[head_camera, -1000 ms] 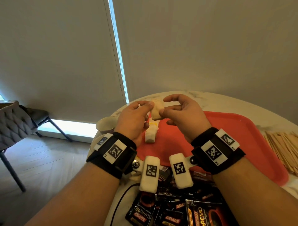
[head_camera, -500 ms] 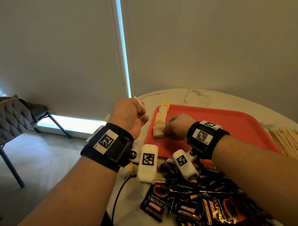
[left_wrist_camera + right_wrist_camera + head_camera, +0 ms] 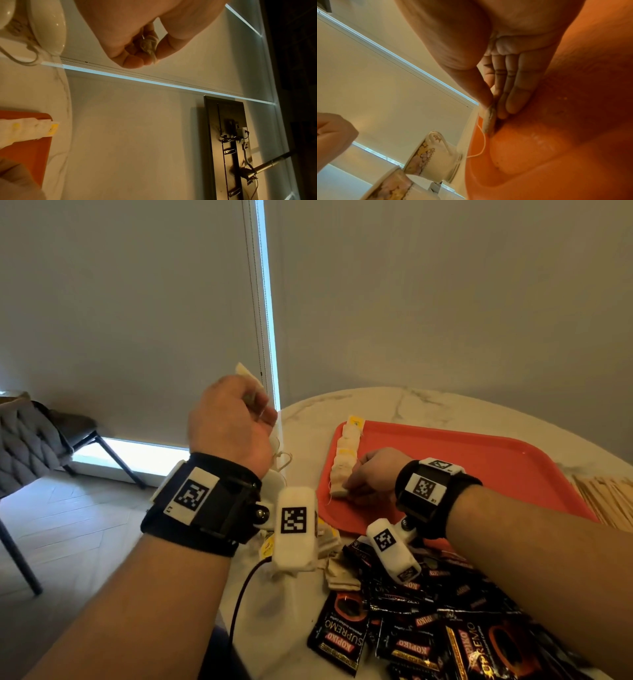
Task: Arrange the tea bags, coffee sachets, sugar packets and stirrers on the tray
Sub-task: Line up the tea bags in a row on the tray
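A red tray (image 3: pixel 479 467) lies on the marble table, with a row of tea bags (image 3: pixel 347 446) along its left edge. My right hand (image 3: pixel 346 487) rests on the tray and pinches the nearest tea bag (image 3: pixel 488 119) of that row between thumb and fingers, its string trailing. My left hand (image 3: pixel 255 402) is raised left of the tray, pinching another tea bag (image 3: pixel 149 46) whose string (image 3: pixel 281 460) dangles. Black coffee sachets (image 3: pixel 428 628) are piled in front of the tray. Wooden stirrers (image 3: pixel 613 501) lie to its right. I see no sugar packets.
A few loose tea bags (image 3: pixel 339 573) lie on the table between my wrists. Patterned cups (image 3: pixel 433 152) stand left of the tray, near the table's edge. A black cable (image 3: pixel 239 604) runs off the front edge. A chair (image 3: pixel 30 440) stands on the floor at left.
Both hands held one tea bag above the tray; the right hand set it down at the row's near end. The left hand has risen with another tea bag.
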### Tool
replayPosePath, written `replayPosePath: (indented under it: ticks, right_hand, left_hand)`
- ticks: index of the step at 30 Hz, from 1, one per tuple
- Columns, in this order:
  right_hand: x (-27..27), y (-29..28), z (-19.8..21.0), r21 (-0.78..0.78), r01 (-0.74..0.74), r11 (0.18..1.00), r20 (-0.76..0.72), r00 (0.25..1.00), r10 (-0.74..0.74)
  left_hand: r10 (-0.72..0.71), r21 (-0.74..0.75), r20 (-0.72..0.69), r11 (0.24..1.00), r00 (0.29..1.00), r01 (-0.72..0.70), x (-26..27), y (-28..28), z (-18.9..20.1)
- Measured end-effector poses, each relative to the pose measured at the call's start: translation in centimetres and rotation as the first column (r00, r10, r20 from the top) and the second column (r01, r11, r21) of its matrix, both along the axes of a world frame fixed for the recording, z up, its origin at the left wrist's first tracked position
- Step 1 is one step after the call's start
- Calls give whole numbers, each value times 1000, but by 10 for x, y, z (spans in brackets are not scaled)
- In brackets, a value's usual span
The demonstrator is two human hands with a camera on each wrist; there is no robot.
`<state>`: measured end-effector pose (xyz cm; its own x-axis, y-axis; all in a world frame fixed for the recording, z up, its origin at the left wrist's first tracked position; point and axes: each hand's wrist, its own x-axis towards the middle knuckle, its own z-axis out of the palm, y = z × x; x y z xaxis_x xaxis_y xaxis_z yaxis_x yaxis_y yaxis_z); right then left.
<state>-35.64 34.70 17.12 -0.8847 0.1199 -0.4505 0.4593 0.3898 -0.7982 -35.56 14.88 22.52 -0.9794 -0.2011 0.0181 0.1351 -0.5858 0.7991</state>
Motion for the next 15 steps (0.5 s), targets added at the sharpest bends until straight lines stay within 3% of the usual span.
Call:
replayPosePath:
  ticks: [4, 8, 15]
  right_hand:
    - [3, 1, 4, 0, 11, 1000, -13, 1000, -11]
    - [7, 5, 11, 18, 25, 1000, -26, 999, -25]
    - [14, 7, 11, -80, 25, 996, 19, 1000, -24]
  left_hand:
    - [46, 6, 68, 999, 997, -46, 4, 6, -6]
    - [2, 39, 112, 999, 994, -6, 5, 13, -15]
    - [-95, 61, 113, 994, 989, 88, 15, 27, -22]
